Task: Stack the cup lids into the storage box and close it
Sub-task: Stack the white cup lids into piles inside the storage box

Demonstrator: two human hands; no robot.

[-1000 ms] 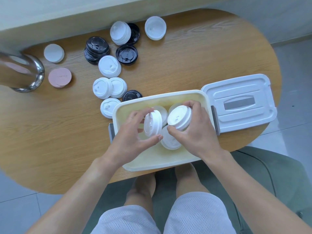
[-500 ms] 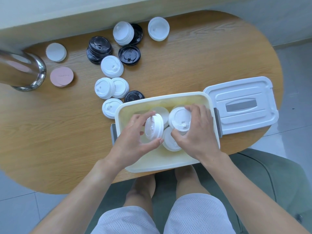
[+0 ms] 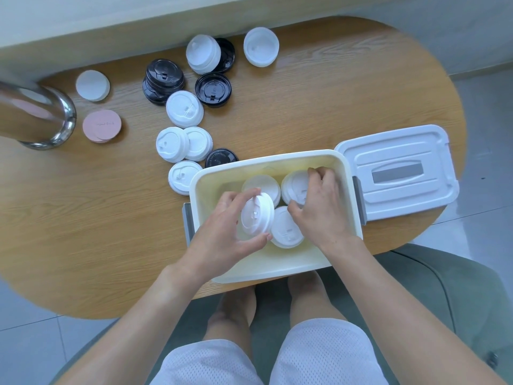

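Note:
The cream storage box (image 3: 344,173) stands open at the table's near edge. Its white cover (image 3: 397,170) lies flat to the right. My left hand (image 3: 222,234) grips a white cup lid (image 3: 256,215), tilted on edge, inside the box. My right hand (image 3: 319,207) reaches into the box's right side, fingers curled round a white lid stack (image 3: 294,184). Two more white lids lie in the box, one at the back (image 3: 261,186) and one in the middle (image 3: 284,229). Several white and black lids (image 3: 184,108) lie loose on the table behind the box.
A steel cylinder (image 3: 36,118) stands at the far left, with a pink disc (image 3: 101,125) and a white disc (image 3: 93,85) beside it. The oval wooden table (image 3: 83,218) meets a pale wall at the back. My knees and a green seat (image 3: 433,287) are below.
My right hand has lowered its white lid from above the box down into the right side. My left hand keeps its tilted lid, shifted slightly lower.

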